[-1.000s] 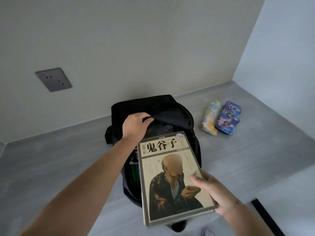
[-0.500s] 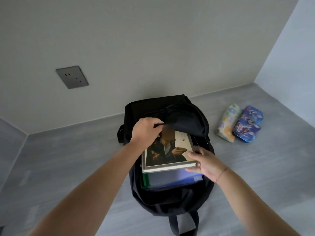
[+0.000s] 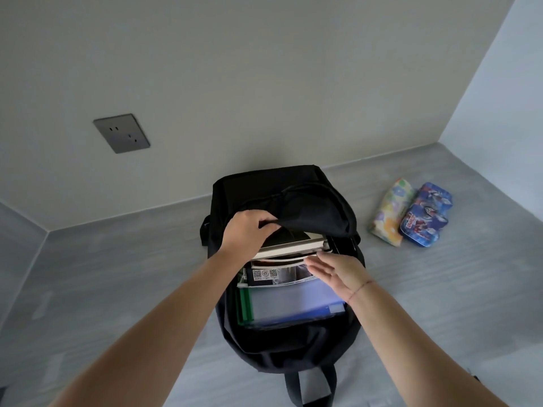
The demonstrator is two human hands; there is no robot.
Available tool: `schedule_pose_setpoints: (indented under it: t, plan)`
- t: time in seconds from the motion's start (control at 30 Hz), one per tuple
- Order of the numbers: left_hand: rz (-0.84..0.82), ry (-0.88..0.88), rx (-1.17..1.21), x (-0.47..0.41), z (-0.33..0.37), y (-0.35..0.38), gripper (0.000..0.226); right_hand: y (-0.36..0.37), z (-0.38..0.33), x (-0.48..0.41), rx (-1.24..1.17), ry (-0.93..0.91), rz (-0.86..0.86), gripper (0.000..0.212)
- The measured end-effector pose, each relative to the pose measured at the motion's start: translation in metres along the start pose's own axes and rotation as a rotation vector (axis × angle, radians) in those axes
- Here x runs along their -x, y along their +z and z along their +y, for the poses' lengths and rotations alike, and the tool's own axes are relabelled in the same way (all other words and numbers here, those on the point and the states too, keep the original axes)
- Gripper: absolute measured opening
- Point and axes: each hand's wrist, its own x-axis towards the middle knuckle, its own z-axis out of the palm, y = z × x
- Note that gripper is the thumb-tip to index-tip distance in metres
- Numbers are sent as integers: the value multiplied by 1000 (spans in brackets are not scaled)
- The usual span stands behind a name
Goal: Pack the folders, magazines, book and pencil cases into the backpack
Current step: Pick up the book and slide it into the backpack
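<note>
A black backpack (image 3: 293,345) lies open on the grey surface. My left hand (image 3: 248,230) grips its front flap and holds it up. Inside, the book (image 3: 296,245) shows only its page edge at the back of the opening, with magazines (image 3: 282,274), a bluish clear folder (image 3: 296,304) and a green folder (image 3: 245,304) in front of it. My right hand (image 3: 335,271) hovers flat and open over the opening's right side, fingertips near the book's edge, holding nothing. Two pencil cases lie to the right of the bag: a floral one (image 3: 389,215) and a blue tin (image 3: 426,220).
A pale wall with a grey socket plate (image 3: 122,133) stands behind the backpack, and a second wall closes the right side. The backpack's carry handle (image 3: 311,386) points toward me.
The book has gone from my right hand down into the backpack until only its edge shows. My right hand has let go and opened. My left hand still holds the flap.
</note>
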Motion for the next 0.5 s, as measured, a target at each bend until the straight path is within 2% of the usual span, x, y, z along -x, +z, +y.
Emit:
schedule_pose_setpoints:
  t: [0.07, 0.1, 0.17, 0.2, 0.27, 0.33, 0.43, 0.5]
  plan:
    - [-17, 0, 39, 3, -4, -1, 14, -16, -13, 9, 141, -72, 55, 15]
    - [4, 1, 53, 4, -7, -1, 20, -25, -22, 9, 231, -160, 153, 16]
    - [135, -51, 61, 3, -14, -1, 32, -38, -45, 3, 478, -401, 353, 21]
    - [212, -122, 67, 3, -19, -1, 37, -37, -56, 1, 586, -511, 385, 25]
    - [298, -333, 126, 3, -25, -4, 47, -32, -74, -7, 690, -603, 297, 32]
    - [299, -497, 246, 3, -28, -6, 52, -19, -84, -12, 786, -588, 158, 25]
    - [253, -542, 506, 4, -29, -12, 46, -15, -89, -14, 792, -585, 33, 47]
    - [143, -485, 716, 12, -29, -19, 26, -27, -87, -7, 762, -592, -85, 31]
